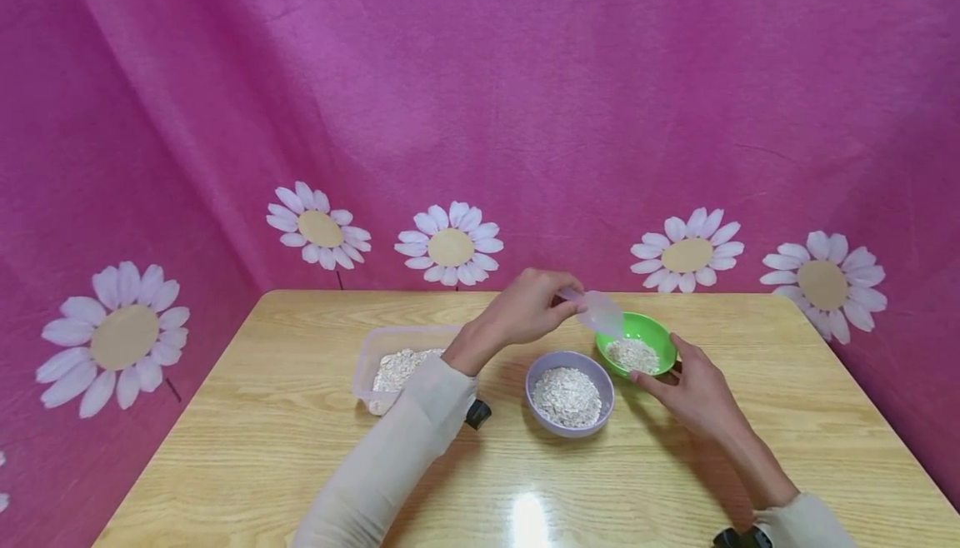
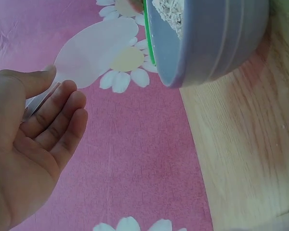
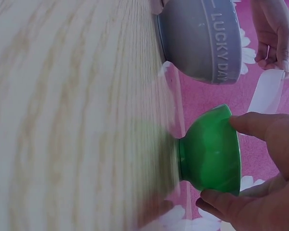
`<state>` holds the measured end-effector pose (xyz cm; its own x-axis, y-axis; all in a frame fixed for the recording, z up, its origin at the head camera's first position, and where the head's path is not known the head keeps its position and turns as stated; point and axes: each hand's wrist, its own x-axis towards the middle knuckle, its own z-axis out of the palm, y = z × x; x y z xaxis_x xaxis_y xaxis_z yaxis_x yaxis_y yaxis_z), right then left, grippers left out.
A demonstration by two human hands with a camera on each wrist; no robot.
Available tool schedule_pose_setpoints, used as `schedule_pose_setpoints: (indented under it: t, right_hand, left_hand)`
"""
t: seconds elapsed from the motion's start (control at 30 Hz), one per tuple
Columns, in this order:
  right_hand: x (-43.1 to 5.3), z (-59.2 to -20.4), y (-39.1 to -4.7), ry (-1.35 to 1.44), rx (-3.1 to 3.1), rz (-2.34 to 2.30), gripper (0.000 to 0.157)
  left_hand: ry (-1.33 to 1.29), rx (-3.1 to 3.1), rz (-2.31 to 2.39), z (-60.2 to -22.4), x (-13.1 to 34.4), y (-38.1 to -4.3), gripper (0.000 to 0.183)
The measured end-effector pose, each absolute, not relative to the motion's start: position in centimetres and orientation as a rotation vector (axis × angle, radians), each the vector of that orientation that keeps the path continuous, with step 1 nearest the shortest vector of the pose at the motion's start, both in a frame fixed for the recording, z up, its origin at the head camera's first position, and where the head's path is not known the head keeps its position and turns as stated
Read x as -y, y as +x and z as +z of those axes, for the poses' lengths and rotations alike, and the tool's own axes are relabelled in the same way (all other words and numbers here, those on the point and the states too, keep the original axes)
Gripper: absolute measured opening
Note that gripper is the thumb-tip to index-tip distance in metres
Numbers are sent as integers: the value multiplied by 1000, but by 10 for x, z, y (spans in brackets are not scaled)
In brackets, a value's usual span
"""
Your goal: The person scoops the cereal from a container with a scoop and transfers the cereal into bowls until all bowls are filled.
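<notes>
My left hand (image 1: 534, 306) pinches the narrow end of a translucent plastic scoop (image 1: 603, 313) between thumb and fingers. The scoop's rounded end overlaps the far left rim of a green bowl (image 1: 656, 333), which has a small heap of oat flakes (image 1: 632, 356) in it. With thumb and fingers at the rim and side, my right hand (image 1: 701, 390) holds this bowl from the right. Its foot is close to the tabletop in the right wrist view. Nearer to me stands a purple-grey bowl (image 3: 202, 43), heaped with more oat flakes (image 1: 567, 398) and lettered on the outside.
A clear pinkish plastic container (image 1: 367, 356) holding oat flakes stands to the left, partly behind my left sleeve (image 1: 405, 448). All of it is on a light wooden table (image 1: 247, 448). A pink cloth (image 1: 480, 115) with daisies hangs behind the table's far edge.
</notes>
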<state>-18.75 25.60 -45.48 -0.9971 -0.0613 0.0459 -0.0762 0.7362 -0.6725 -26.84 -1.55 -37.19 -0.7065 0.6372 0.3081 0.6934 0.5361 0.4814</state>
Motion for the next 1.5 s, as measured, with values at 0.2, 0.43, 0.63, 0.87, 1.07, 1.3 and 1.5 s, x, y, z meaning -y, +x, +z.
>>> schedule_pose_setpoints:
  t: [0.2,0.43,0.63,0.87,1.07,1.3,1.5]
  right_hand:
    - [-257,-454,-187,144,2895,1085,97]
    - [-256,-443,-183,128,2867,983,103]
    - [-248,-432,-178,169,2828,954,97]
    - [-222,-418,-172,234,2800,1006,90]
    - [-194,-408,-169,346,2778,1061,85]
    - [-162,-403,-167,435,2764,1114,83]
    - [-136,-406,-167,469,2777,1161,82]
  left_hand:
    - [-1113,2662,-1003,-377,28,-265,24]
    - [-1028,2633,-1094,-383,51,-257,23]
    - [-942,2603,-1155,-383,80,-247,21]
    - [-825,2552,-1232,-387,120,-233,20]
    - [-707,2531,-1246,-393,152,-222,19]
    - [-568,2551,-1216,-401,183,-211,18]
    - [-516,2571,-1193,-405,206,-204,20]
